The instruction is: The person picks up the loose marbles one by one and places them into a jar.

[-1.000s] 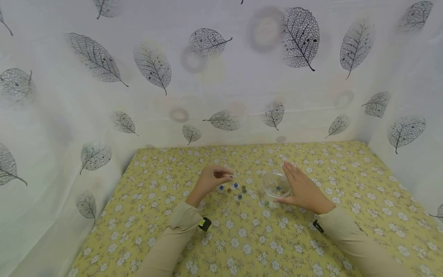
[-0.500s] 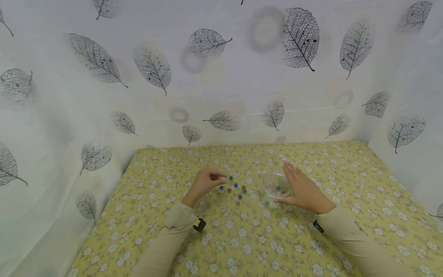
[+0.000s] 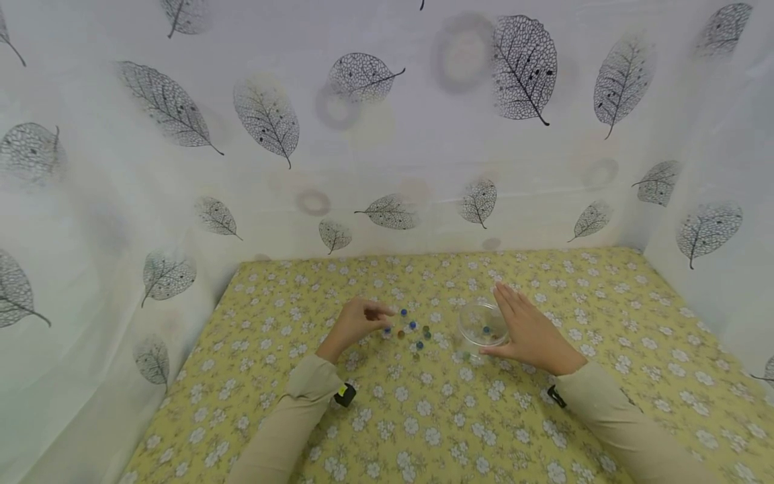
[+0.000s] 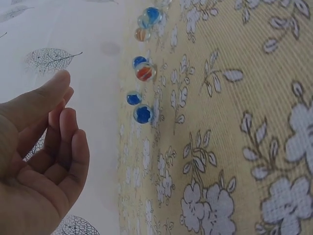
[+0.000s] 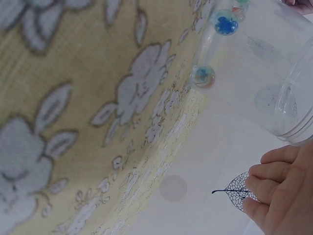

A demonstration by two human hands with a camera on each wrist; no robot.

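My left hand (image 3: pixel 357 326) hovers just left of several glass marbles, beside a blue marble (image 3: pixel 387 330). In the left wrist view, the fingers of that hand (image 4: pixel 51 142) are loosely bent, the thumb lies close to the fingertips, and nothing shows between them. Blue marbles (image 4: pixel 143 114) and an orange-red one (image 4: pixel 145 72) lie on the cloth. A clear jar (image 3: pixel 482 344) stands right of the marbles, with my right hand (image 3: pixel 532 333) against its right side, fingers straight and thumb at the front. The right wrist view shows marbles (image 5: pixel 226 23) inside the jar (image 5: pixel 264 63), near the right hand (image 5: pixel 283 186).
A yellow floral cloth (image 3: pixel 411 427) covers the table. White sheeting (image 3: pixel 411 148) with a leaf print hangs behind it and at both sides. Black bands show at both wrists.
My left hand has drawn back left and slightly down, uncovering the farthest blue marble, and its fingers have shifted a little. My right hand and the jar have stayed in place.
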